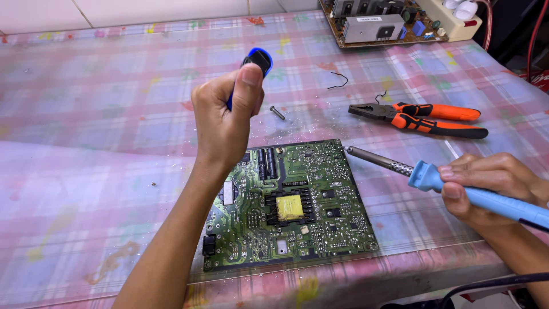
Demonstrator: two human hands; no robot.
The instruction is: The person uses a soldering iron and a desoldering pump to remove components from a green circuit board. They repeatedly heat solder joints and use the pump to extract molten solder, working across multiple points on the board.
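At right of frame, a light-blue-handled soldering iron is gripped by the right hand; its long axis slants, metal tip pointing upper left to the green circuit board's corner. A blue-and-black tool is clenched upright in the left hand above the plaid-covered bench.

Two bare forearms and hands, no sleeves.

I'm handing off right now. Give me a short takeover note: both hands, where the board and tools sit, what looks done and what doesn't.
Left hand: raised above the board, fist closed on a blue-and-black desoldering pump, thumb on its top.
Right hand: grips a blue soldering iron; its tip sits at the green circuit board's upper right corner.
Board lies flat near the table's front edge. Orange pliers and a screw lie beyond it.
Done: cannot tell which joints are reworked.
Left: the pump is not at the board.
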